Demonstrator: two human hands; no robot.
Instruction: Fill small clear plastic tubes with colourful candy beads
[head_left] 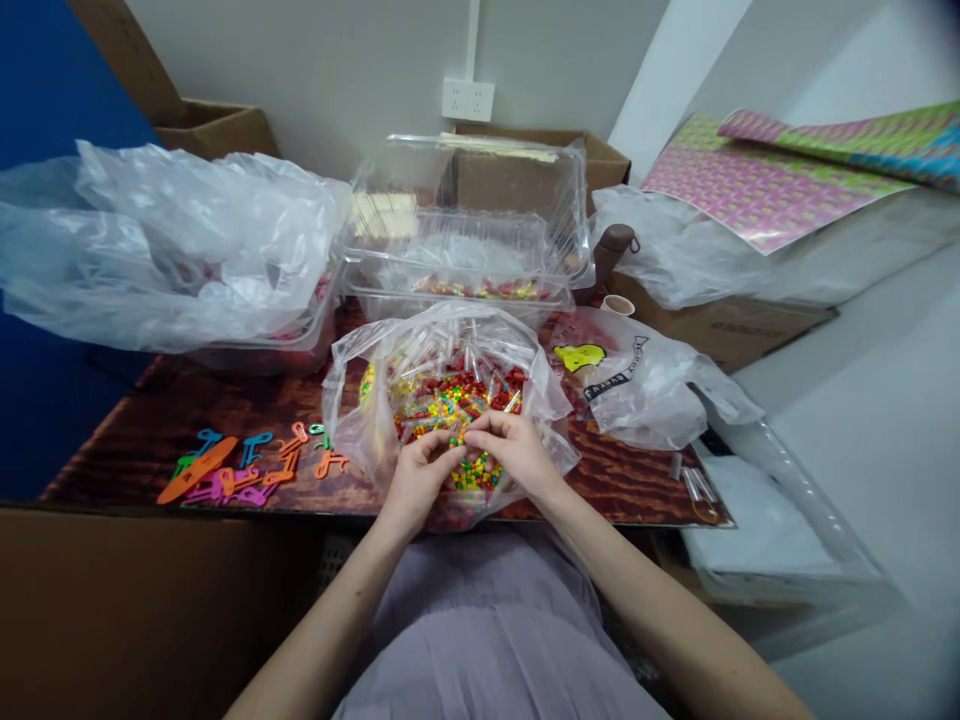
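An open clear plastic bag sits at the table's front edge, holding many small red, yellow, green and blue candy-like pieces and several clear tubes. Both hands are over the bag's mouth, fingertips almost meeting. My left hand is closed in a pinch on what looks like a small clear plastic tube. Thumb and fingers of my right hand are pinched together at the tube's other side; what they hold is too small to make out.
Colourful plastic clips and an orange flat piece lie left. Behind stand clear plastic boxes and a large bagged tub. To the right are a printed plastic bag, a paper cup, a brown bottle and loose tubes.
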